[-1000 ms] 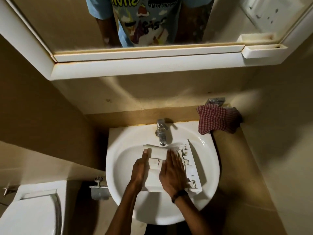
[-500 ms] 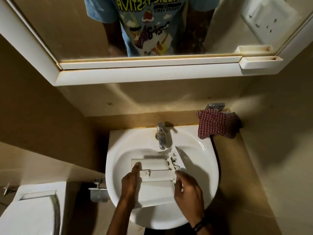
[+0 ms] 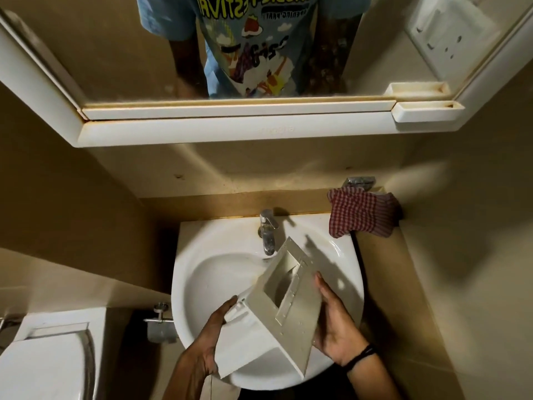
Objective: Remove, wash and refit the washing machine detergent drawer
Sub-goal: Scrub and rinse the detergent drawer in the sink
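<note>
The white plastic detergent drawer (image 3: 277, 313) is held tilted above the white basin (image 3: 219, 272), its far corner raised toward the chrome tap (image 3: 268, 232). My left hand (image 3: 207, 339) grips its near left side, fingers under the edge. My right hand (image 3: 334, 324), with a dark band on the wrist, supports the drawer's right face with an open palm and fingers pressed against it. A rectangular opening in the drawer faces up. No water stream is visible from the tap.
A red checked cloth (image 3: 363, 215) hangs on the counter corner right of the basin. A white mirror cabinet (image 3: 230, 128) overhangs above. The toilet (image 3: 49, 359) stands at lower left, with a metal fitting (image 3: 161, 321) on the wall between.
The drawer lay flat in the basin under both palms; it has since been lifted, turned and tilted up on edge. My right hand shifted to its right face, my left to its near side.
</note>
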